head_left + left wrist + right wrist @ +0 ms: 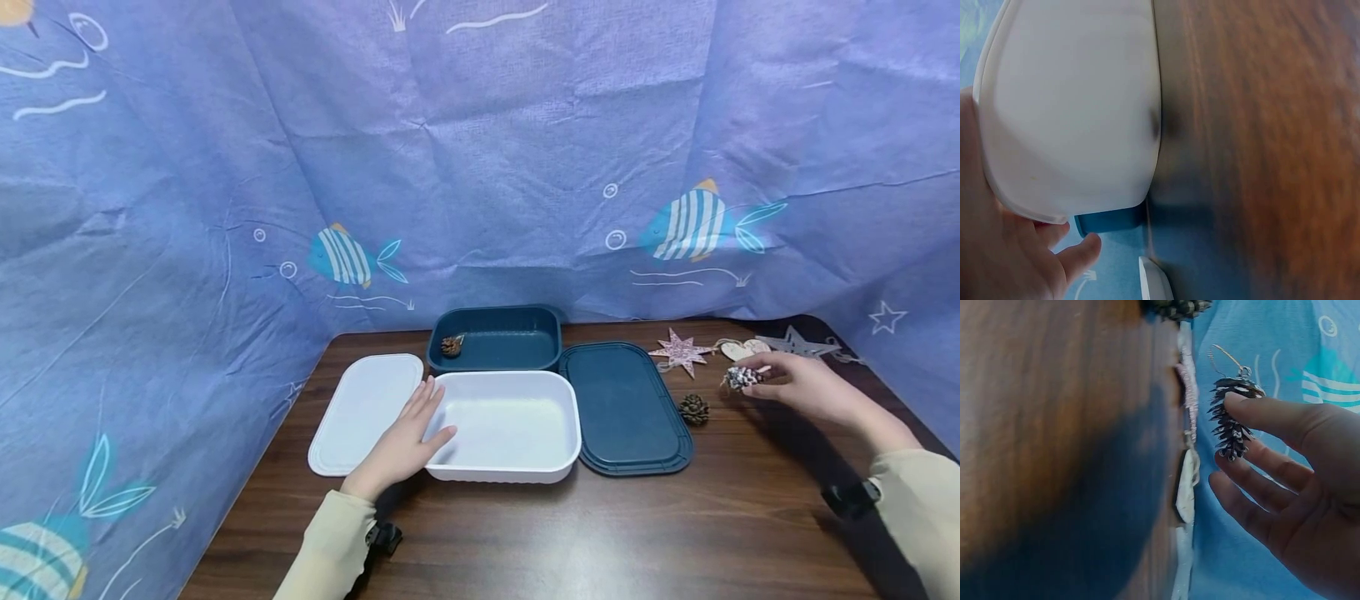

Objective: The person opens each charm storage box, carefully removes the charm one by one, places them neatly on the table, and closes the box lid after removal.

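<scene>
My right hand (806, 385) pinches a white-tipped pine cone ornament (741, 378) between thumb and fingers. The right wrist view shows the pine cone (1234, 415) clear of the tabletop, a thin cord loop at its upper end. My left hand (405, 437) lies along the left rim of a white rectangular container (504, 475), fingers extended and thumb spread over its near corner. From the left wrist, the container's outer wall (1072, 119) fills much of the view, with the hand (1022, 262) at its rim. The container's inside shows no objects.
Behind stands a dark blue container (510, 342) holding a small brown pine cone (452, 346). A white lid (367, 412) lies left, a blue lid (626, 408) right. Near my right hand are a brown pine cone (693, 409), pink star (681, 352), pale heart (742, 348) and silver star (795, 342).
</scene>
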The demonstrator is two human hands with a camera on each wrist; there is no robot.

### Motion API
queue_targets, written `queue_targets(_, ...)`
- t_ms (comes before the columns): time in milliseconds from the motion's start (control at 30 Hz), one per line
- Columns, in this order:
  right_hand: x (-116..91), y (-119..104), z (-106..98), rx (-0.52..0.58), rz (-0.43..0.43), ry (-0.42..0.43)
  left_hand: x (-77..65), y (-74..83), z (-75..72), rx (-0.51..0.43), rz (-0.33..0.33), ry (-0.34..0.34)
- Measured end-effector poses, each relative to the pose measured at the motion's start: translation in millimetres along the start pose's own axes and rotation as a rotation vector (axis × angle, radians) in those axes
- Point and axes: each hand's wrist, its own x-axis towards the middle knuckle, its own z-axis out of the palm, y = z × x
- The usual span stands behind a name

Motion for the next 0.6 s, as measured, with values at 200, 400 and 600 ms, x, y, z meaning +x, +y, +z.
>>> queue_targets(200,-4.4,2.4,6.7,-0.027,-0.021,-0.058,0.2,-1.7,0.9,0.004,-0.004,-0.006)
queue_targets(400,-5.0,6.0,12.5,-0.079,-0.041,-0.114,-0.5,-0.9,0.0,0.004,-0.005,-0.003)
queue_targets(600,-4.2,9.9,14.4,-0.071,-0.051,-0.109,-0.1,-1.6,-0.1,-0.002,0.004,-0.002)
